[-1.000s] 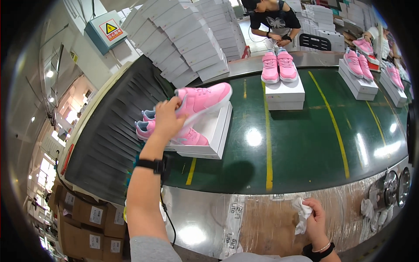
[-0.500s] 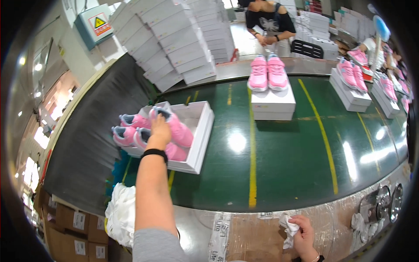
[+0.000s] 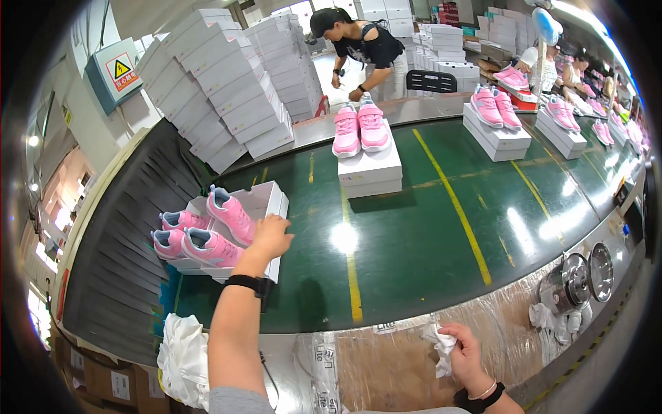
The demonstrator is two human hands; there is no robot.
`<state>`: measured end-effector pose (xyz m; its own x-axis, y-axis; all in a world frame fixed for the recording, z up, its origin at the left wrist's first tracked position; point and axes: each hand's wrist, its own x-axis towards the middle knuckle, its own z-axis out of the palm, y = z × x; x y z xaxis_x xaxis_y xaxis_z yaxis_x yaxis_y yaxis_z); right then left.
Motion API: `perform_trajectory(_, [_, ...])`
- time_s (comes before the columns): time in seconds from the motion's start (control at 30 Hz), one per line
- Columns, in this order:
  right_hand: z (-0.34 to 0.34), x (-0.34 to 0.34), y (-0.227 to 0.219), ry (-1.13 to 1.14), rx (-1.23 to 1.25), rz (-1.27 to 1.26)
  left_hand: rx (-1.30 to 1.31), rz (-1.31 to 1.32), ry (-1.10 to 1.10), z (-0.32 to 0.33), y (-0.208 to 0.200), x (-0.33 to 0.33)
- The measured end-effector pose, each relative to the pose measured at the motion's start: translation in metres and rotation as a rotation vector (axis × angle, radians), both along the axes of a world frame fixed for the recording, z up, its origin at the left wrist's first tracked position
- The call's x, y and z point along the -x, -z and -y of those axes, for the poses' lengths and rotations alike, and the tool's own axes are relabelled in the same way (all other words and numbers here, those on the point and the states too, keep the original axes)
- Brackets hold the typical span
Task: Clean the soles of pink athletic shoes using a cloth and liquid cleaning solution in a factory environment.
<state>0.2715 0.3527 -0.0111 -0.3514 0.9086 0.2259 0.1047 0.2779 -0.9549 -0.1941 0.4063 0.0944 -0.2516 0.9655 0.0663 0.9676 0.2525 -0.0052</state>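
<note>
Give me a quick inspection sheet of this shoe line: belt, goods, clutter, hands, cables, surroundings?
Surface: green conveyor belt with yellow lines.
Job's things: pink shoes in open white box.
Clutter: white paper heap at the belt's near edge.
Grippers: left hand rests on the box edge; right hand grips crumpled white cloth.
Cables: nothing seen.
Surroundings: stacked white boxes; other workers behind the belt.

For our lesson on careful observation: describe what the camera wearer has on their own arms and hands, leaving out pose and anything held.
Both hands are bare, without gloves. The left hand has a black watch-like band at the wrist and a grey short sleeve at the upper arm. The right hand has a black band plus a thin light bracelet at the wrist. Forearms are uncovered.
</note>
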Motion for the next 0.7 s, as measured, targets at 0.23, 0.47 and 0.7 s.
perform_trajectory(0.23, [-0.014, -0.038, -0.004, 0.134, 0.123, -0.118, -0.220, 0.869, -0.188, -0.083, 0.053, -0.034])
perform_trajectory(0.47, [-0.040, -0.069, -0.002, 0.310, 0.144, -0.163, -0.427, 1.706, -0.612, -0.182, 0.064, -0.059])
perform_trajectory(0.7, [-0.059, -0.085, 0.011, 0.413, 0.229, -0.215, -0.675, 1.966, -0.687, -0.261, 0.099, -0.058])
